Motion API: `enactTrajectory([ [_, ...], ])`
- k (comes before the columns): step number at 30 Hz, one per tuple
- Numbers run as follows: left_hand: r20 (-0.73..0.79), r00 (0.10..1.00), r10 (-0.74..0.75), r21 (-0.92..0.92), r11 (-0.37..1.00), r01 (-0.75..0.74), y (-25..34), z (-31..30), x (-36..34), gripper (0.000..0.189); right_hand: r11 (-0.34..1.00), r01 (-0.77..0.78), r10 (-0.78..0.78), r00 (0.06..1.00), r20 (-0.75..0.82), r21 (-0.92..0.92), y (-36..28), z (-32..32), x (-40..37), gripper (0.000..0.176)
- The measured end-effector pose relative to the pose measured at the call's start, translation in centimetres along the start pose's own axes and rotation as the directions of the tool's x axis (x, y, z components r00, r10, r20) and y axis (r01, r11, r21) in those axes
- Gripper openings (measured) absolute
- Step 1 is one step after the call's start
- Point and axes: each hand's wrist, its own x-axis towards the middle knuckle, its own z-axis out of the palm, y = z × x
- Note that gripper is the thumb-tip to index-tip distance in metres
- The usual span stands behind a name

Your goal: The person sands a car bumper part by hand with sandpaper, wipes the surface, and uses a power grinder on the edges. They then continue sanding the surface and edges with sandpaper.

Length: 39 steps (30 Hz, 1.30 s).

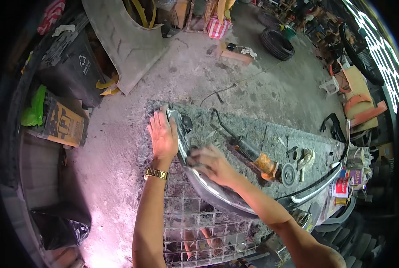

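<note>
A long curved black part with a shiny strip (213, 187) lies across a worn, stained work surface (244, 120). Near its upper left end my left hand (163, 136) rests flat against it, fingers stretched out, a gold watch on the wrist. My right hand (210, 163) is on the part a little lower down, smeared by motion, its fingers bent around something dark that I cannot make out. To the right of that hand lies an orange and black angle grinder (262, 163) with a grey disc. A crumpled whitish cloth (306, 158) sits beyond the disc.
A metal grid (186, 223) shows below the part. Cans (341, 187) stand at the right end. A dark bin (74, 62) and a cardboard box (63, 123) are at the left. A large grey panel (128, 44) and tires (276, 44) sit on the floor beyond.
</note>
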Motion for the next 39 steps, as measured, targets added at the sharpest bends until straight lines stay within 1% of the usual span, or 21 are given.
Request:
enactTrajectory([
  [2, -0.043, 0.998, 0.038, 0.08, 0.996, -0.035, -0.2, 0.3, -0.6, 0.045, 0.999, -0.043, 0.043, 0.999, 0.0, -0.017, 0.1, 0.3, -0.1, 0.03],
  [6, -0.051, 0.998, 0.043, 0.087, 0.995, -0.038, -0.3, 0.4, -0.1, 0.044, 0.998, 0.019, -0.018, 0.999, 0.027, -0.057, -0.6, 0.0, -1.8, 0.031],
  [8, -0.012, 1.0, -0.006, 0.055, 0.998, 0.007, -0.1, 0.3, -0.4, 0.045, 1.0, -0.01, 0.01, 1.0, 0.013, -0.021, -0.1, 0.4, -0.9, 0.031],
  [11, -0.021, 1.0, 0.01, 0.063, 0.998, -0.009, 0.5, -0.1, -0.4, 0.044, 1.0, -0.024, 0.024, 1.0, -0.02, 0.001, -0.4, 0.4, -1.5, 0.03],
  [12, -0.156, 0.981, 0.111, 0.218, 0.973, -0.076, 0.6, 0.3, 0.0, 0.045, 0.999, 0.004, -0.003, 1.0, 0.009, -0.034, -0.3, 0.2, -1.6, 0.03],
  [13, -0.161, 0.981, 0.113, 0.219, 0.973, -0.076, 0.2, 0.4, 0.1, 0.045, 0.997, 0.03, -0.027, 0.999, 0.045, -0.068, -0.1, 0.1, -1.6, 0.031],
  [15, 0.04, 0.997, -0.059, 0.035, 0.998, 0.058, -0.1, 0.2, -0.4, 0.046, 0.997, 0.003, -0.002, 1.0, 0.01, -0.077, -0.2, 0.2, -0.6, 0.034],
  [16, -0.017, 1.0, -0.007, 0.086, 0.996, 0.009, -0.3, 0.5, -0.5, 0.048, 0.996, -0.018, 0.016, 0.999, -0.028, -0.087, -0.5, 0.2, -0.2, 0.037],
  [17, -0.018, 1.0, -0.006, 0.086, 0.996, 0.007, -0.4, 1.0, -0.8, 0.048, 0.996, -0.017, 0.015, 0.999, -0.029, -0.087, -0.5, 0.3, -1.1, 0.037],
  [19, -0.098, 0.993, 0.068, 0.176, 0.983, -0.05, -0.2, 0.8, -0.4, 0.048, 0.991, -0.04, 0.037, 0.999, -0.025, -0.124, -1.9, 0.3, -1.7, 0.041],
  [21, -0.08, 0.995, 0.054, 0.128, 0.991, -0.044, -0.6, 1.0, -0.9, 0.047, 0.99, -0.052, 0.048, 0.998, -0.029, -0.134, -1.6, 0.7, -1.3, 0.04],
  [23, 0.006, 1.0, -0.014, 0.094, 0.995, 0.014, 0.2, 0.0, -0.3, 0.047, 0.98, -0.102, 0.095, 0.994, -0.05, -0.172, -2.4, -0.1, 0.8, 0.039],
  [24, -0.016, 1.0, 0.022, 0.079, 0.997, -0.02, -0.2, 0.2, -0.2, 0.047, 0.981, -0.093, 0.075, 0.991, -0.11, -0.171, -2.7, 0.1, 0.4, 0.039],
  [25, -0.021, 0.999, 0.024, 0.079, 0.997, -0.022, -0.6, 0.5, -0.1, 0.047, 0.981, -0.088, 0.069, 0.991, -0.111, -0.175, -3.2, 0.4, 0.1, 0.039],
  [27, -0.091, 0.992, 0.084, 0.182, 0.981, -0.066, -0.6, 0.8, -0.2, 0.047, 0.964, -0.193, 0.164, 0.974, -0.159, -0.185, -3.8, 0.9, -0.7, 0.037],
  [28, -0.088, 0.993, 0.08, 0.175, 0.983, -0.063, -0.4, 0.7, -0.3, 0.047, 0.962, -0.198, 0.169, 0.973, -0.155, -0.19, -3.9, 1.2, -1.1, 0.037],
  [30, 0.029, 1.0, -0.003, 0.062, 0.998, 0.002, -0.3, 0.1, -0.2, 0.047, 0.956, -0.199, 0.158, 0.968, -0.194, -0.217, -4.0, 2.0, -1.6, 0.039],
  [31, 0.027, 1.0, -0.005, 0.055, 0.998, 0.004, -0.3, 0.2, -0.1, 0.047, 0.954, -0.198, 0.157, 0.969, -0.191, -0.224, -4.2, 1.8, -1.7, 0.039],
  [33, 0.027, 0.999, -0.019, 0.09, 0.996, 0.017, -0.5, 0.3, -0.1, 0.048, 0.974, -0.18, 0.156, 0.973, -0.169, -0.137, -4.6, 1.2, -2.1, 0.043],
  [37, -0.023, 1.0, 0.017, 0.065, 0.998, -0.015, -1.0, 0.8, -0.2, 0.045, 0.965, -0.202, 0.177, 0.972, -0.157, -0.167, -4.8, 2.1, -3.3, 0.047],
  [39, -0.059, 0.998, 0.028, 0.117, 0.993, -0.021, -0.9, 1.1, -0.3, 0.044, 0.946, -0.27, 0.242, 0.956, -0.167, -0.178, -5.8, 2.2, -4.1, 0.049],
])
